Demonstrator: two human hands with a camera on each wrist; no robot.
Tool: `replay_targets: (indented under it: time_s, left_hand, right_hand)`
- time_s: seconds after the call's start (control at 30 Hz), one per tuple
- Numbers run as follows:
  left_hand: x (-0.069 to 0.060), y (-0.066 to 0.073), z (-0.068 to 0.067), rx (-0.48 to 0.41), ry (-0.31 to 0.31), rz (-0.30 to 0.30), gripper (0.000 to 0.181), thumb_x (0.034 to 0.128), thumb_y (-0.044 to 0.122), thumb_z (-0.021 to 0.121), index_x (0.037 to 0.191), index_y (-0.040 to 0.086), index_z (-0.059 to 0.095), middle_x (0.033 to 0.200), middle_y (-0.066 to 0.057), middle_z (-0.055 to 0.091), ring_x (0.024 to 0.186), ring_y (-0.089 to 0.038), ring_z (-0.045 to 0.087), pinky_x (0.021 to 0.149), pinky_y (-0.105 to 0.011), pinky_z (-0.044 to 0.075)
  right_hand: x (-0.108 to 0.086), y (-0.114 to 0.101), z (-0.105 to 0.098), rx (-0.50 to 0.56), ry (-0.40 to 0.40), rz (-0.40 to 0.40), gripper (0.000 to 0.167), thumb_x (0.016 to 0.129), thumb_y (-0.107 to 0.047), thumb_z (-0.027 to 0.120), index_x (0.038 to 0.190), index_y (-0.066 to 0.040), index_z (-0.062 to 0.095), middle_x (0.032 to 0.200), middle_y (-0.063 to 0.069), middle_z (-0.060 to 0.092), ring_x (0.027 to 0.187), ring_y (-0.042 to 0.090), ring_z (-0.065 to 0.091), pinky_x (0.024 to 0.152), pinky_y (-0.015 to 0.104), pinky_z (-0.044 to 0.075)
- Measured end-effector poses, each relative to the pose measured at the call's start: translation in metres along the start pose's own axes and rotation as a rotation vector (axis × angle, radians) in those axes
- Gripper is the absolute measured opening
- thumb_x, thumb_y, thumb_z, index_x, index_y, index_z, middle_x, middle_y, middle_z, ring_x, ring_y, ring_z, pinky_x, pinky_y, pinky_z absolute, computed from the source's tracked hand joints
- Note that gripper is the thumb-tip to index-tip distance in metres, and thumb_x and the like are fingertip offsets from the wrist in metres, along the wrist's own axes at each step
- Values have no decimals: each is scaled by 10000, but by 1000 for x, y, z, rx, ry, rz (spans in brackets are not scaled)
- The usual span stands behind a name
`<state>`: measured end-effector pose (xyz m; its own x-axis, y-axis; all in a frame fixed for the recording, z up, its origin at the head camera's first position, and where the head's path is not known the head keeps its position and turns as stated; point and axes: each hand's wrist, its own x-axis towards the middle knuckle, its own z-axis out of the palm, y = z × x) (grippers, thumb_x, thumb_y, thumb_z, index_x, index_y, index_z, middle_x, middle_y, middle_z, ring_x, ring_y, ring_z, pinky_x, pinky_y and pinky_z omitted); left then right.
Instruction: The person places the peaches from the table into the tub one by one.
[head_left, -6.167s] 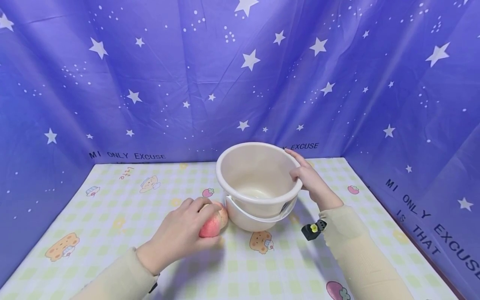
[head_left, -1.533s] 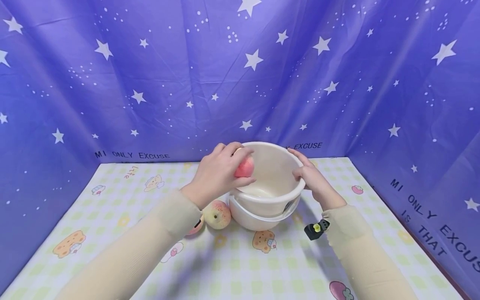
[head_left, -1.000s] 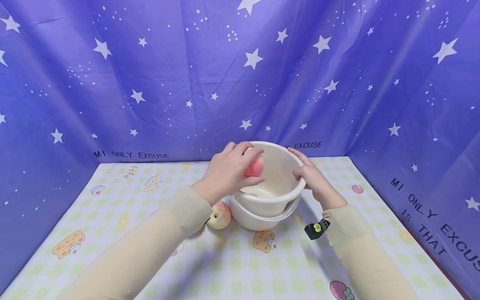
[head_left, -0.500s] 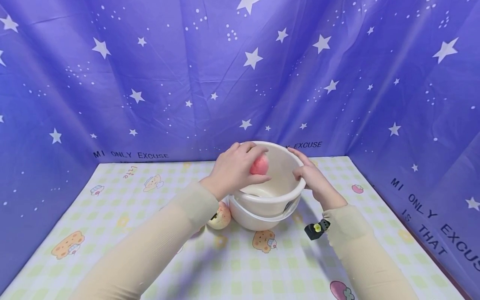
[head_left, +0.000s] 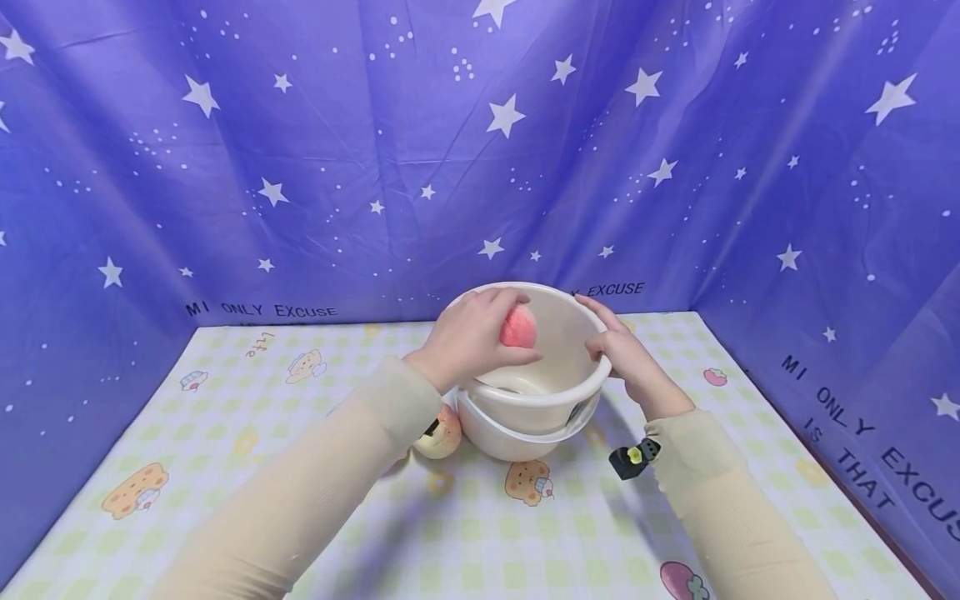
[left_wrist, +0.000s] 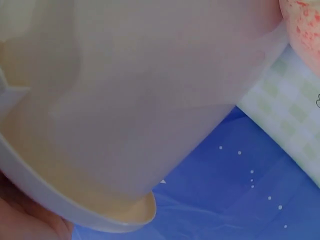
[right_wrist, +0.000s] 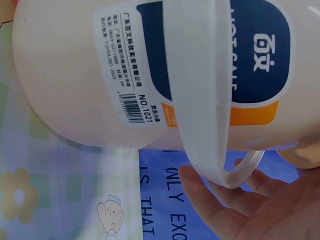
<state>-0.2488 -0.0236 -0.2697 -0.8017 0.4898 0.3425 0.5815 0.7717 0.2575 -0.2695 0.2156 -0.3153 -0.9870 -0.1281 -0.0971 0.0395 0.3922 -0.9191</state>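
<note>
Green-and-white checked tablecloth (head_left: 247,400): its broadest stretch lies left of the bucket (head_left: 512,450), out to a left edge well apart from it; back edge just behind the bucket, along a purple-blue starred curtain (head_left: 330,233)

Left sleeve (head_left: 322,483): pale, slanting over the cloth in front and to the left of the bucket

Loose peach (head_left: 448,432): cream flushed red, partly covered by that sleeve, just beside the bucket's left wall

Left hand (head_left: 471,333): over the bucket's left rim, fingers and thumb curled round the held peach (head_left: 519,327)

Held peach: at the bucket's mouth, toward its left half, with room across to the right inner wall; rounded, rosy red on the side that shows; whether below rim level, cannot be told

Bucket: cream, round, thick-lipped; pale handle (head_left: 525,437) across its front; label (right_wrist: 260,60) in dark blue, orange and white

Right hand (head_left: 628,365): gripping the bucket's right rim, thumb inside, fingers outside

Right sleeve (head_left: 720,508): right of the bucket, crossing a narrower stretch of cloth that ends at a slanting right edge
</note>
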Motion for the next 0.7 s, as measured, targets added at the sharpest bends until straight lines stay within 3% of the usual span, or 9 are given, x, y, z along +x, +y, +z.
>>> replay_targets:
  time_s: [0.4, 0.7]
  left_hand:
    - [4, -1, 9, -36, -19, -36, 779, 779, 508, 796, 1365, 89, 499, 1294, -54, 630, 1205, -232, 593, 1051, -359, 455]
    - [5, -1, 13, -40, -27, -51, 756, 777, 504, 800, 1352, 109, 509, 1265, -33, 640, 1182, -218, 596, 1049, -358, 451]
  right_hand:
    - [-1, 0, 0, -10, -2, -5, 957, 711, 11, 413, 1590, -289, 178, 1585, 187, 239, 1126, 346, 493, 727, 303, 484]
    - [-1, 0, 0, 1, -2, -8, 960, 707, 14, 415, 1588, -291, 186, 1574, 189, 252, 1123, 341, 494, 714, 302, 480]
